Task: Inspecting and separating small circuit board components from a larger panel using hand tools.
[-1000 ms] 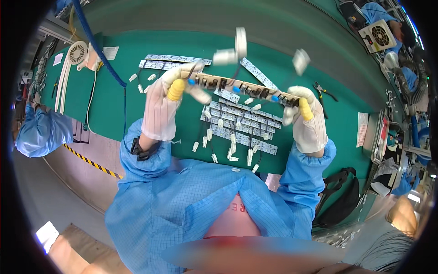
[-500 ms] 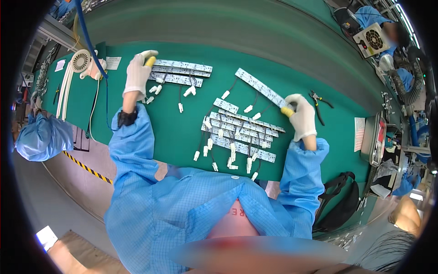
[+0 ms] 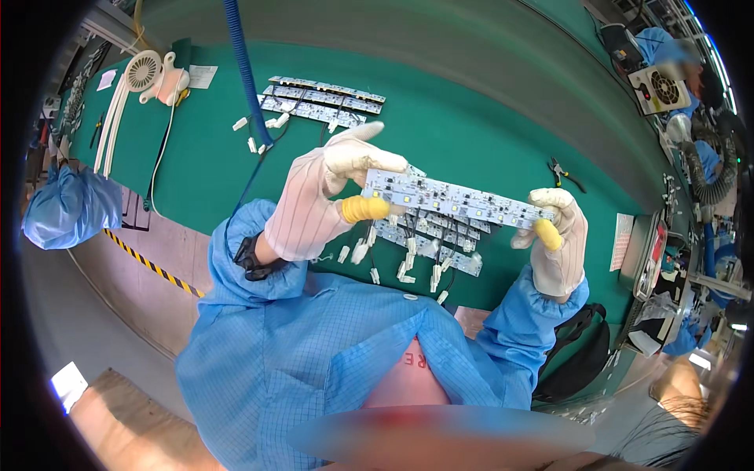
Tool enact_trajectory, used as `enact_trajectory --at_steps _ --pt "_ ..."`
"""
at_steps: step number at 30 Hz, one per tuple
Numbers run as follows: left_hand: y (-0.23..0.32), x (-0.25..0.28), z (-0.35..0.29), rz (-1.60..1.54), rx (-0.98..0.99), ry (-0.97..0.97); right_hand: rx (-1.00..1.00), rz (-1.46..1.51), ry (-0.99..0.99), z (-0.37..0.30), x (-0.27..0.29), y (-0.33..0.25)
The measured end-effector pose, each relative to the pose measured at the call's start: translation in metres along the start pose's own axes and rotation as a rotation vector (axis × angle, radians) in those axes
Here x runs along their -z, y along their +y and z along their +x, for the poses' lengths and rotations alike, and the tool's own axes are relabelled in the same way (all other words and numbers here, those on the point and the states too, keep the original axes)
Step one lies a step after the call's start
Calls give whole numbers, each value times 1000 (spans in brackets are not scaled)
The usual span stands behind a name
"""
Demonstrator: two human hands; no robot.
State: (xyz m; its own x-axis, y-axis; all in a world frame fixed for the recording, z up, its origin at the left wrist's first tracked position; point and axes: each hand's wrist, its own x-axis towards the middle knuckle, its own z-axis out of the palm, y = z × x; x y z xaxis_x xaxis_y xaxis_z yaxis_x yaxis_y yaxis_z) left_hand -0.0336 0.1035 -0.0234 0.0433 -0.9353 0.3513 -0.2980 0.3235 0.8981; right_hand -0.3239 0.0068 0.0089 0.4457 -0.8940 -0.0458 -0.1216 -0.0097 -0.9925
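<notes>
A long white LED circuit board strip (image 3: pixel 455 200) is raised above the green mat, its component side showing. My left hand (image 3: pixel 326 184), in a white glove with a yellow thumb cover, pinches its left end. At the right end, my right hand (image 3: pixel 559 235), gloved the same way, grips it between thumb and fingers. Beneath and partly hidden by the strip lies a group of similar boards (image 3: pixel 463 259) with dark leads and white connectors (image 3: pixel 410 255). Farther back, beyond my left hand, another stack of LED strips (image 3: pixel 322 100) rests on the mat.
A coiled blue hose (image 3: pixel 242 63) hangs down near the back stack. Cutting pliers (image 3: pixel 564 174) lie at the right, with a printed sheet (image 3: pixel 621 242) and a metal tray (image 3: pixel 646 263) beyond. At the left are a small white fan (image 3: pixel 144 72) and pale strips (image 3: pixel 111 140).
The strip my right hand held has come up nearer me and turned more level. My left hand has left the back stack and now holds the strip's left end.
</notes>
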Motion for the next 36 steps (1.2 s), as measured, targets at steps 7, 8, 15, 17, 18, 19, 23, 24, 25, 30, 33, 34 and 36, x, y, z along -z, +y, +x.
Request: enact_trajectory --at_steps 7,8,15,17,18,19,23,24,25,30,33,34,36 --pt "4 1 -3 222 -67 24 95 24 103 -6 3 6" --pt "3 1 -3 259 -102 46 97 24 102 -6 4 6" --pt "3 4 0 128 -135 101 86 112 -22 -9 6 -1" --pt "8 9 4 235 -140 85 67 92 22 -11 1 -5" --pt "11 11 4 151 -83 62 27 99 28 -11 0 -7" --pt "9 14 3 146 -84 55 -14 105 35 -11 0 -7" --pt "2 19 2 234 -146 101 63 7 32 -11 -3 -8" --pt "2 19 1 220 -135 129 92 43 31 -12 -7 -8" --pt "2 18 2 205 -124 156 89 40 44 -13 -7 -9" --pt "-1 24 1 153 -115 95 27 89 -9 -13 -8 -18" --pt "-7 23 1 212 -149 165 21 118 -32 -13 -7 -17" --pt "-10 23 -1 158 -169 174 15 89 -38 -14 -6 -16" --pt "-7 18 -4 74 -126 198 18 61 -46 -15 -5 -17"
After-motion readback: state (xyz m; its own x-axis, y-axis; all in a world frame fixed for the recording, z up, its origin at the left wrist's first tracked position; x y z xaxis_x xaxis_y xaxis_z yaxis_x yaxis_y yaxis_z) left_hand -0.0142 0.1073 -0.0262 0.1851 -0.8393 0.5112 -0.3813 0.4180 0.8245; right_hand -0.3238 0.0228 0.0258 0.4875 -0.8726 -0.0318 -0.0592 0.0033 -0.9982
